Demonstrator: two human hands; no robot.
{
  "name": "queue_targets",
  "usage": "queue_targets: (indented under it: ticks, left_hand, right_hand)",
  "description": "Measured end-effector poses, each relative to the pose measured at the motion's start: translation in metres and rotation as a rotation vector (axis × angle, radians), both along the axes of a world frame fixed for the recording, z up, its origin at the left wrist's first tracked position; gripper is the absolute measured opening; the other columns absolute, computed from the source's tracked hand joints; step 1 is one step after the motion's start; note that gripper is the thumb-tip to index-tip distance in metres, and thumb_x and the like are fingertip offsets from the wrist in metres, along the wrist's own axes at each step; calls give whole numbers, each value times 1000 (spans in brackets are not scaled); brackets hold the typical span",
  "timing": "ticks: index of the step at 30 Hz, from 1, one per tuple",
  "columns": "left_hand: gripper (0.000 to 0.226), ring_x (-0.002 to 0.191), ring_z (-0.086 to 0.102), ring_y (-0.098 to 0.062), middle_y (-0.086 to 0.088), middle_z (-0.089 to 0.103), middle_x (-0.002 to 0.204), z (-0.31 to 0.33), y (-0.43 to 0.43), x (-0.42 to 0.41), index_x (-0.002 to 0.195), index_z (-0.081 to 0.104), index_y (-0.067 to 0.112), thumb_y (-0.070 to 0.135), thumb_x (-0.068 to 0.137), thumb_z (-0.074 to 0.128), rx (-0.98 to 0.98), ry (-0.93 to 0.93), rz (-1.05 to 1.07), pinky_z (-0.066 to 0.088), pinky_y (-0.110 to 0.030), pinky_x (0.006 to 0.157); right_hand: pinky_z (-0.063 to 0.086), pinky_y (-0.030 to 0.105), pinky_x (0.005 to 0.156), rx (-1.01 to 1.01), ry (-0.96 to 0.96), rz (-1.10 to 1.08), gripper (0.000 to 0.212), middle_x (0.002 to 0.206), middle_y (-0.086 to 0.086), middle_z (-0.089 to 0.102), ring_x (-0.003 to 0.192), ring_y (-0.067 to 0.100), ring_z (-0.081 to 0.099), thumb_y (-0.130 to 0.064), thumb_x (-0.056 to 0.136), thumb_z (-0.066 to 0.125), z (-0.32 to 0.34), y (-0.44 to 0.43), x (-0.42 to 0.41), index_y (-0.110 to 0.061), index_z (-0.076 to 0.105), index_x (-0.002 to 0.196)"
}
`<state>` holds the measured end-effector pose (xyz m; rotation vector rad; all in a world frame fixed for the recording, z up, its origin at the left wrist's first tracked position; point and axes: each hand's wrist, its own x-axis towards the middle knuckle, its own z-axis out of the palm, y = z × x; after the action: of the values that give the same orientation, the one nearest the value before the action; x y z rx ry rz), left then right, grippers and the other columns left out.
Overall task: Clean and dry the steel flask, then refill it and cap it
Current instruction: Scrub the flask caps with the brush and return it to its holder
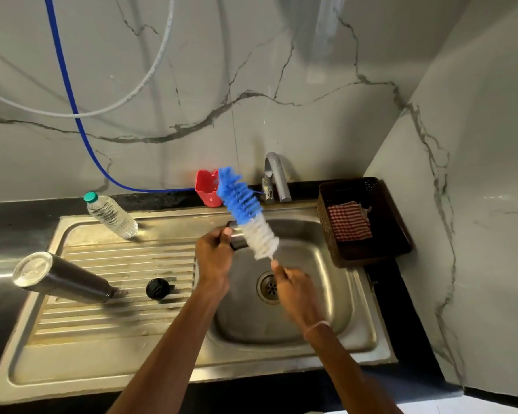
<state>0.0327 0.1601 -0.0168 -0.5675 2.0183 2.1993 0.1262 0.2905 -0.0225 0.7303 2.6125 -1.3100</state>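
Note:
The steel flask point(63, 279) rests neck-down on the ribbed drainboard at the left, its base turned toward me. Its black cap point(158, 289) lies on the drainboard beside it. Over the sink basin my left hand point(214, 258) grips a small steel cup-like piece with a black rim point(237, 239). My right hand point(295, 291) pinches the thin wire handle of a blue and white bottle brush point(247, 215). The brush's white bristles lie against the steel piece, and its blue end points up toward the back wall.
A plastic water bottle with a green cap point(111, 215) stands at the drainboard's back edge. A red holder point(207, 188) and the tap point(274, 177) sit behind the sink point(335, 309). A dark basket point(395, 234) holding a red checked cloth point(349, 221) is at the right.

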Motion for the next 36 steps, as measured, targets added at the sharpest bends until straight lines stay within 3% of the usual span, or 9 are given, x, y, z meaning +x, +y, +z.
queue_targets:
  ticks: [4,7,14,17,22,25,30,32,36]
  left_hand:
    - [25,85,73,-15,1,79,85,-4,-16,-8,89,78,15,11,104,59,-17,-24,47,59,-42,84]
    - [22,88,75,-13,2,80,89,-8,-5,8,95,80,14,12,103,59,-59,24,-72,59,-36,82]
    - [34,78,64,-15,-1,71,77,-1,-18,-6,82,73,16,15,107,52,-71,59,0,51,-35,76]
    - [32,83,68,-18,-7,74,90,-2,-13,4,96,72,11,20,110,45,-88,34,-60,56,-39,81]
    - [25,101,72,-24,-7,72,99,-5,-9,14,110,61,17,40,107,49,265,-79,-190,61,-47,87]
    - [14,104,74,-23,-10,74,115,2,-29,6,112,56,14,22,101,61,364,-63,-202,62,-40,83]
    - [52,90,72,-21,-9,68,108,7,-80,-11,138,56,21,11,90,73,298,-29,-302,61,-44,88]
    - [58,90,73,-27,-15,65,114,8,-94,-21,133,55,18,7,82,80,328,-64,-261,62,-46,82]
    - [20,95,72,-29,-17,64,124,11,-106,-33,104,62,17,18,86,70,429,-99,-259,57,-33,71]
  right_hand:
    - [45,32,75,-3,-71,29,50,95,14,73,92,31,66,-46,104,43,-12,-4,30,-8,73,92]
    - [47,41,78,-115,-52,-51,51,80,5,66,81,27,62,-48,104,42,-2,-3,1,-15,68,75]
    - [36,29,60,-183,-148,-16,57,53,-10,50,57,11,47,-51,103,42,-18,7,29,-23,51,54]
    - [32,28,56,-212,-115,-38,58,51,-11,46,54,9,43,-52,102,44,-16,6,21,-22,48,53]
    - [35,34,64,-75,21,40,58,57,-3,48,61,19,46,-46,103,46,-9,5,1,-15,47,55]
    - [37,29,66,-20,-5,37,52,63,-6,58,65,15,54,-47,103,46,-19,17,16,-20,60,62]
    - [34,28,49,44,107,70,46,47,-11,49,43,5,41,-51,99,48,-15,51,39,-26,48,60]
    - [32,19,43,76,147,151,34,50,-14,51,42,5,44,-53,97,46,-9,58,45,-27,52,76]
    - [30,16,42,140,280,273,26,52,-12,48,44,8,45,-48,98,45,-1,63,46,-27,59,92]
